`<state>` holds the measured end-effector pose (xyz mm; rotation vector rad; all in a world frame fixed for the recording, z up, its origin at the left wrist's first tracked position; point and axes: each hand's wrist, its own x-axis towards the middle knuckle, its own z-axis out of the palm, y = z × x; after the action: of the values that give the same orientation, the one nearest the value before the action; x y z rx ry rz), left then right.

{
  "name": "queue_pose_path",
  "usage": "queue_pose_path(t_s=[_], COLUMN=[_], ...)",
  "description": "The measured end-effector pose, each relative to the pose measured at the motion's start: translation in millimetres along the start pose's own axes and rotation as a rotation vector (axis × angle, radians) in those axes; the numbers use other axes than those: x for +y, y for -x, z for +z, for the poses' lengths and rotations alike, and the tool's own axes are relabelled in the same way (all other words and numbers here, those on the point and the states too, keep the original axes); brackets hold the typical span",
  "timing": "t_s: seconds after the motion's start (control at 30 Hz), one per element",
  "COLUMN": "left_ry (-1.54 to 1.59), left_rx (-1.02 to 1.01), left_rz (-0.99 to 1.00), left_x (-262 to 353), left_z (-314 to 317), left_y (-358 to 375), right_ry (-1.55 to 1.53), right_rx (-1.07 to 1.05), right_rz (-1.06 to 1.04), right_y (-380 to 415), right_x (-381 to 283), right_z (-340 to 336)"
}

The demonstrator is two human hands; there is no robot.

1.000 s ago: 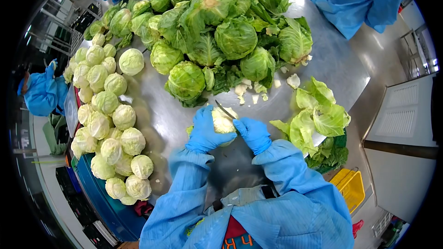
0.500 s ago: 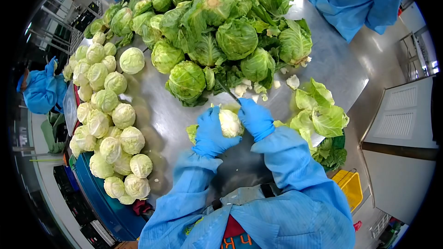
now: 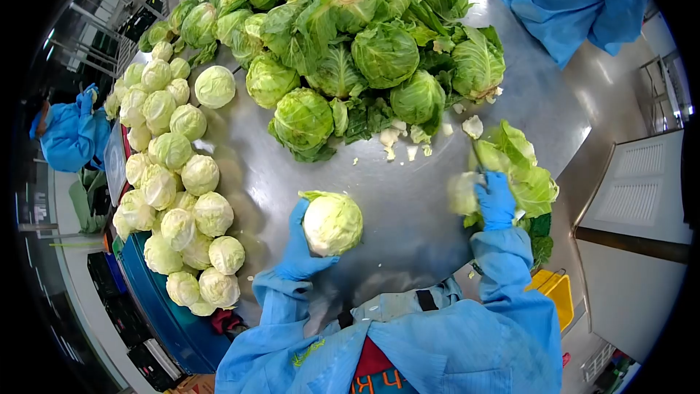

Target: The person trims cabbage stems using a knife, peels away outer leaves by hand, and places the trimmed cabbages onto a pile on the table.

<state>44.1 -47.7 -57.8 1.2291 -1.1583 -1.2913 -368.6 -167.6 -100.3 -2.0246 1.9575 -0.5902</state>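
Observation:
My left hand (image 3: 297,244), in a blue glove, is closed around the side of a trimmed pale cabbage (image 3: 333,224), held above the bare metal near my body. Further right my gloved right hand (image 3: 496,201) is wrapped round a knife (image 3: 478,158), whose dark thin blade points away from me. Just left of that hand a pale cabbage leaf (image 3: 464,192) is smeared by motion. Both lie over the near edge of a heap of loose green leaves (image 3: 521,175).
Untrimmed green cabbages (image 3: 384,57) are piled at the far middle of the metal table (image 3: 408,230). Trimmed pale cabbages (image 3: 177,230) line the left side. White scraps (image 3: 472,127) lie before the pile. A yellow crate (image 3: 552,297) stands low right. Other people (image 3: 572,0) in blue work around.
My right hand has moved from the cabbage to the leaf heap on the right, with the knife. My left hand has shifted slightly left and turned the cabbage, which now shows whole.

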Motion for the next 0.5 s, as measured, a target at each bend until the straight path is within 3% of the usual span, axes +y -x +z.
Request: queue_pose_path(t_s=[0.03, 0.1, 0.13, 0.23, 0.33, 0.5], left_ry=[0.103, 0.023, -0.019, -0.186, -0.357, -0.587], left_rx=[-0.003, -0.039, -0.057, 0.099, 0.075, -0.066], left_rz=[-0.017, 0.034, 0.056, -0.162, -0.071, 0.036], left_x=[-1, -4, -5, -3, -3, 2], left_z=[1, -2, -3, 1, -1, -4], left_y=[3, 6, 8, 8, 5, 9], right_ry=[-0.021, -0.065, -0.125, -0.360, -0.653, -0.721], right_rx=[0.088, 0.262, 0.172, -0.098, -0.413, -0.602], right_rz=[-0.011, -0.032, -0.010, -0.007, -0.079, -0.321], right_y=[0, 1, 6, 19, 20, 13], right_x=[-5, -22, -33, -80, -155, -221], right_z=[-10, -20, -20, 7, 36, 76])
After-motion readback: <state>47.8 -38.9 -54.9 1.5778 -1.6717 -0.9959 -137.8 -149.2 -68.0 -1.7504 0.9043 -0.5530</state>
